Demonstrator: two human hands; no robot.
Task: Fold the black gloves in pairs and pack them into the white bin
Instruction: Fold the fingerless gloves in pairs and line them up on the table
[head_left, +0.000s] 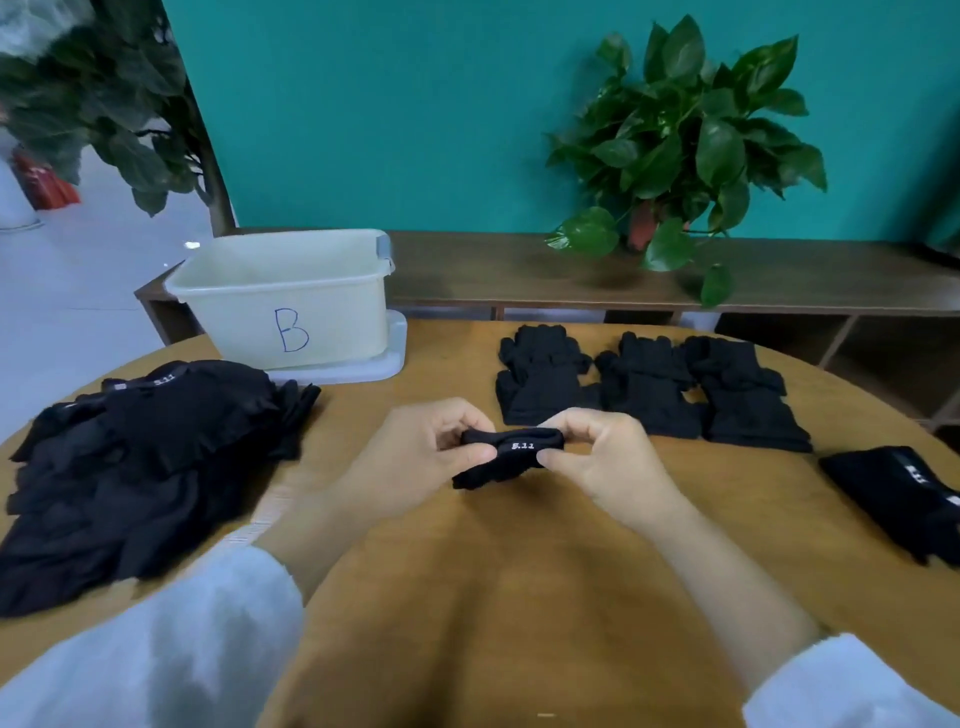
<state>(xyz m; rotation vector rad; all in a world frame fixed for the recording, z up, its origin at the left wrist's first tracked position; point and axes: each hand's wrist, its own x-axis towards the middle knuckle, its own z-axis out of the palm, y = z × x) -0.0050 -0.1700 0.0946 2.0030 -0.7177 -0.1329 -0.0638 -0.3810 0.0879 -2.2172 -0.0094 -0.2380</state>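
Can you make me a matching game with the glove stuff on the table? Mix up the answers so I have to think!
Things:
1. white bin
2. glove pile
3. held glove bundle
4. potted plant

Places:
A. between both hands
B. on the bench by the green wall
C. left side of the table
D. far left of the table, marked B

Pairs: 1-D, 2-C, 3-A, 4-B

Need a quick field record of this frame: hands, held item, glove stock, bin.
left hand: left hand pinches the folded black glove bundle
right hand: right hand pinches its other end
held item: bundle, white 5.11 label up
unfolded stock: loose black glove pile, table's left
laid out: flat black gloves in a row, far right
bin: white plastic bin marked B, far left; contents not visible
surface: round wooden table
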